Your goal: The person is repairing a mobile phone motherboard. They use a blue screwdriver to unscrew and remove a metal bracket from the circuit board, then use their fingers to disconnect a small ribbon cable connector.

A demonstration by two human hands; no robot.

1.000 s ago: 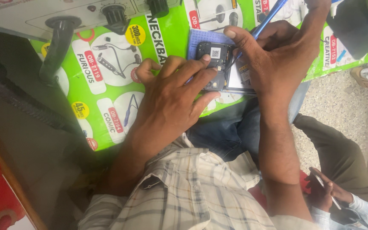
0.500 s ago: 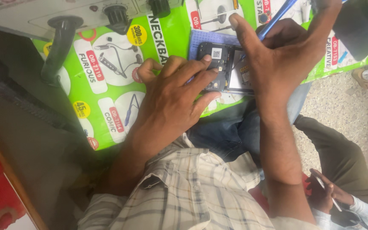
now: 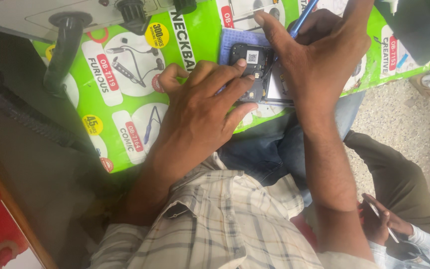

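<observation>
The opened phone (image 3: 257, 74) lies on a blue cloth (image 3: 235, 39). Left hand (image 3: 200, 107) presses flat on it, fingers spread; right hand (image 3: 319, 55) pinches a blue tool (image 3: 303, 19) above it. Light, rigid, likely fragile inside: best gripped by its edges.

I take this for a small phone repair stall. A green advertising sheet for neckband earphones (image 3: 125, 74) covers the counter, an opened phone with its back off (image 3: 252, 69) lies on it, and a black-knobbed piece of bench equipment (image 3: 75, 30) stands at the edge (another person (image 3: 399, 224) sits close by, over a speckled floor (image 3: 399, 119)).
</observation>
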